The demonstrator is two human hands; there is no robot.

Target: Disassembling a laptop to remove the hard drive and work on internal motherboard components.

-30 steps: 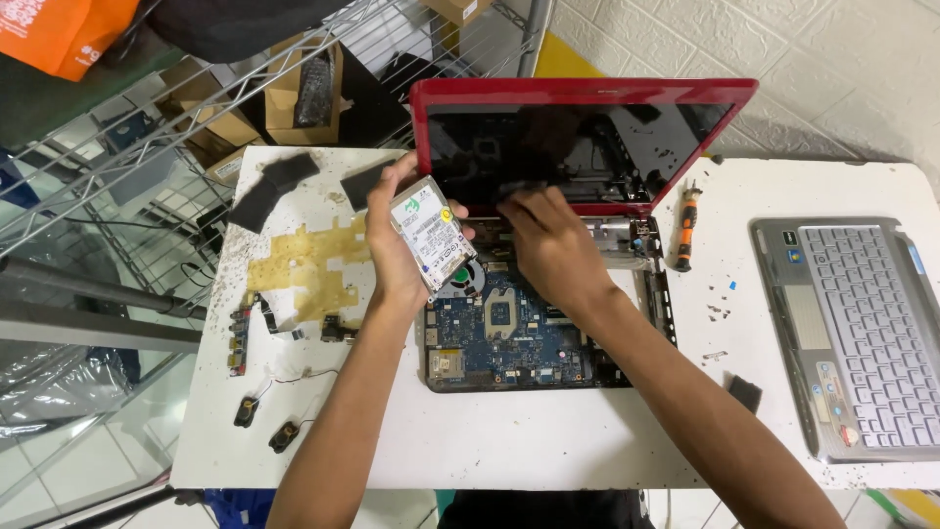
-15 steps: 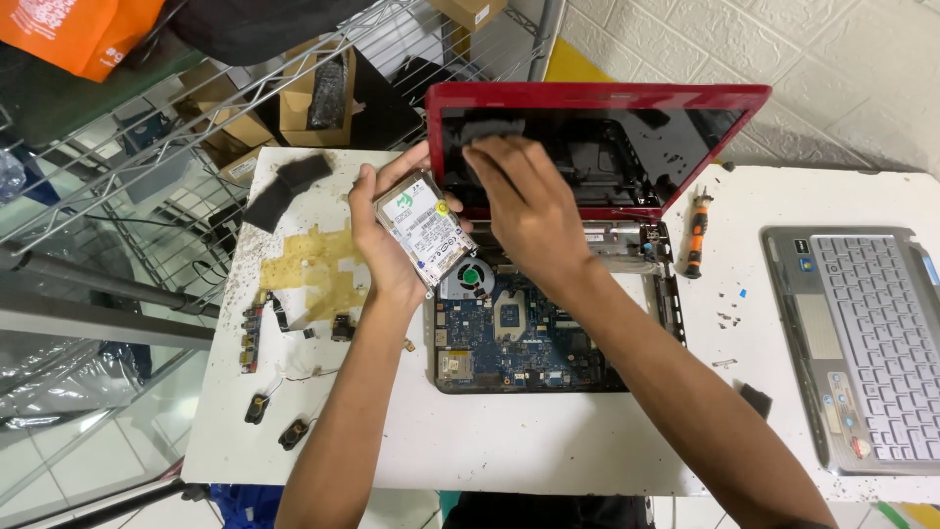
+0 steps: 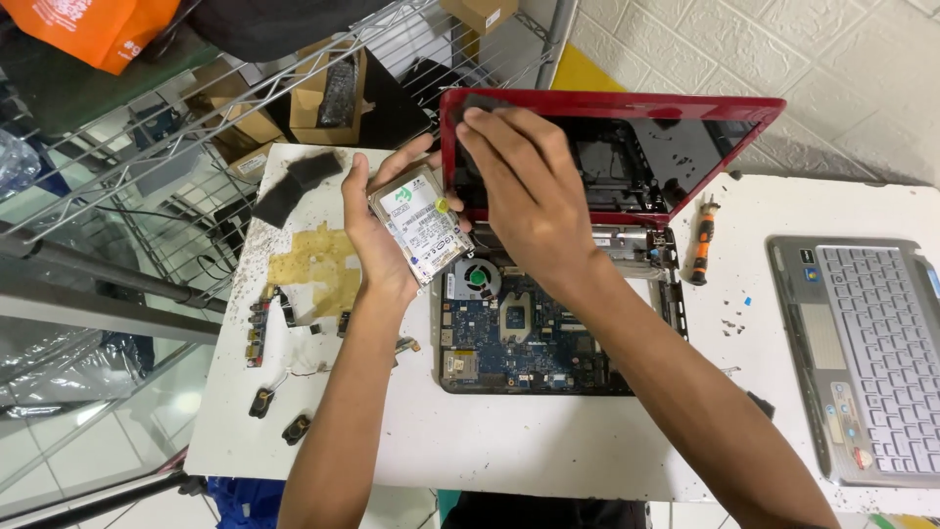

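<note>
The left hand (image 3: 377,230) cradles a hard drive (image 3: 421,227) label-up, clear of the opened red laptop (image 3: 548,323) on the bench (image 3: 548,441). At twelve o'clock, the right hand (image 3: 529,191) pinches a dark pad (image 3: 482,104) against the lid's upper corner.

The near strip of the tabletop (image 3: 548,460) lies bare in front of the open laptop base (image 3: 534,338), giving the freest way in. Behind the base the red lid (image 3: 607,147) stands raised and blocks reaching past it. To the left, the wire shelf (image 3: 147,147) crowds the edge, and small parts (image 3: 259,328) and a yellow sheet (image 3: 318,264) litter that side. To the right, a screwdriver (image 3: 702,240) and a keyboard panel (image 3: 867,353) narrow the gap, with loose screws (image 3: 732,323) between.
</note>
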